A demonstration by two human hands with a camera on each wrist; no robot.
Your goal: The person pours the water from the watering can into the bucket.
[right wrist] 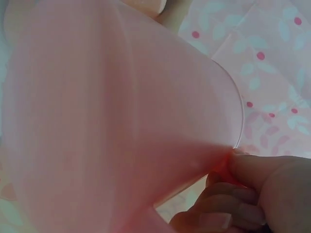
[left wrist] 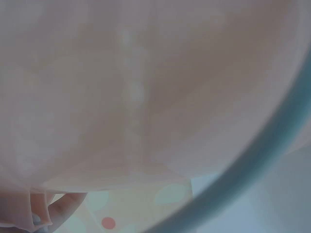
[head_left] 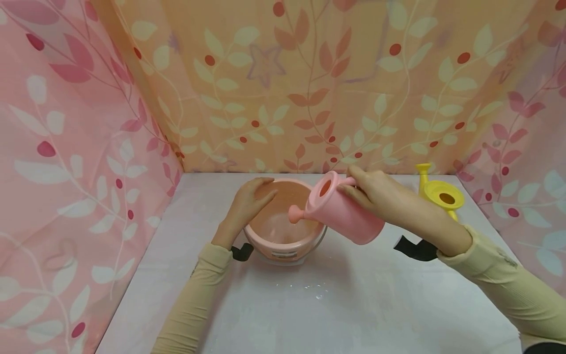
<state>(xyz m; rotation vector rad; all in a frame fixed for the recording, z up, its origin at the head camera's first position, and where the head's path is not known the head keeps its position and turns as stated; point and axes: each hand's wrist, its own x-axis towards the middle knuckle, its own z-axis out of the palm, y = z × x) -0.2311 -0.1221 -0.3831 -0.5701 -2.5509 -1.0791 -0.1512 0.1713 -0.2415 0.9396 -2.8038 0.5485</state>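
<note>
My right hand [head_left: 376, 191] grips the handle of a pink watering can [head_left: 345, 211], tilted to the left. Its spout, ending in a round rose [head_left: 296, 214], hangs over the mouth of a pink bucket [head_left: 283, 247]. No stream of water can be made out. At the bucket's left rim my left hand [head_left: 247, 201] holds on, thumb toward the inside. In the left wrist view the bucket wall [left wrist: 87, 97] fills most of the picture, and a few fingers [left wrist: 68, 208] show at its edge. The right wrist view has curled fingers [right wrist: 218, 204] around the can's handle.
A yellow watering can [head_left: 442, 194] stands at the back right, partly behind the right forearm. Small water drops [head_left: 319, 290] lie on the white table [head_left: 353, 314] in front of the bucket. The bucket's grey carrying handle [left wrist: 243, 170] hangs down. Patterned cloth walls [head_left: 309, 88] border the table.
</note>
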